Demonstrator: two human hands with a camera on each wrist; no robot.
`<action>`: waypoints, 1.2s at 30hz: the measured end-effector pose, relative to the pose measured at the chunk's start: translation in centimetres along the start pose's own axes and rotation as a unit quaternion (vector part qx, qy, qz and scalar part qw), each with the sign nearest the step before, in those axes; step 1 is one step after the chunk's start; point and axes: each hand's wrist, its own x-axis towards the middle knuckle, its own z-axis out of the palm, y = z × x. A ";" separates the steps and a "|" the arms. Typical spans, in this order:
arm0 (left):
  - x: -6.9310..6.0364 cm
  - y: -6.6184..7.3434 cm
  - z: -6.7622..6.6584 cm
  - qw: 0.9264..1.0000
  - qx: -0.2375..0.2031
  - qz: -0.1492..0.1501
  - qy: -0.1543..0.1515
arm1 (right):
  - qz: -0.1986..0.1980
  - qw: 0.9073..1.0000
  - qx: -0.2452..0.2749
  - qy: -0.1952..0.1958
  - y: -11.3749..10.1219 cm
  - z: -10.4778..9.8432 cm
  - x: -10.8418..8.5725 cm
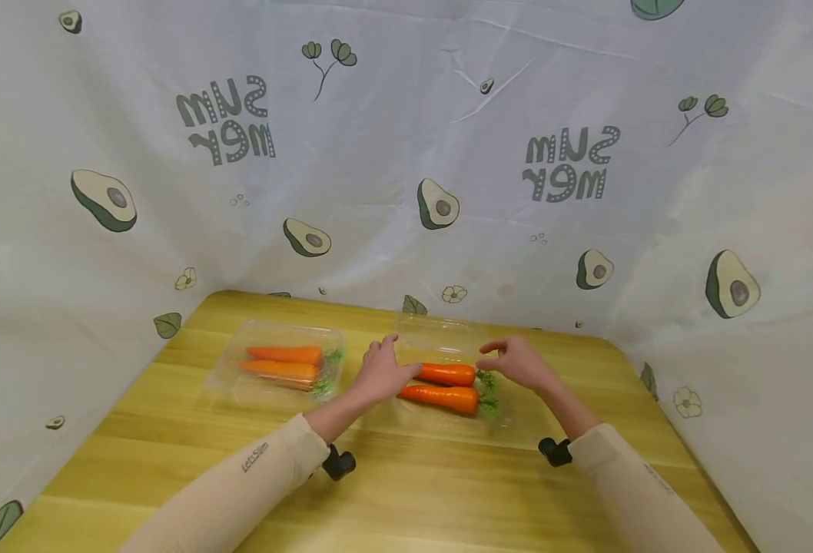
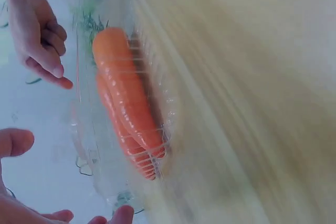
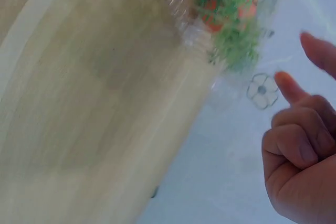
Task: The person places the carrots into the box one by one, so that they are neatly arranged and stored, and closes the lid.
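Note:
Two orange carrots with green tops, a rear carrot point(image 1: 446, 375) and a front carrot point(image 1: 441, 399), lie side by side in a clear plastic box point(image 2: 167, 90). Its transparent lid point(image 1: 441, 332) stands raised at the back. My left hand point(image 1: 383, 372) hovers at the box's left side, thumb and fingers spread around nothing. Over by the leafy ends point(image 3: 239, 40), my right hand point(image 1: 519, 362) has thumb and index finger stretched apart. Its other fingers point(image 3: 296, 135) are curled, and nothing is in its grasp. Both hands appear apart from the carrots.
Another clear plastic box point(image 1: 254, 332) with carrots point(image 1: 283, 355) in it sits on the left of the wooden table point(image 1: 406, 491). A pale curtain point(image 1: 379, 138) printed with avocados hangs behind and along both sides.

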 end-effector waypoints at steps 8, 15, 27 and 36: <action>4.2 0.5 0.3 0.995 -0.024 -0.088 0.049 | 0.071 0.995 0.059 0.047 2.1 -0.9 1.2; 6.5 -0.3 0.0 0.990 -0.026 -0.133 0.031 | 0.141 0.984 0.100 0.046 3.5 -0.7 2.2; 8.0 -1.8 0.1 0.991 -0.025 -0.131 0.028 | 0.148 0.979 0.140 0.021 4.2 0.7 3.1; 8.7 -1.8 0.5 0.988 -0.079 -0.134 0.000 | 0.150 0.976 0.155 0.028 4.1 1.0 3.1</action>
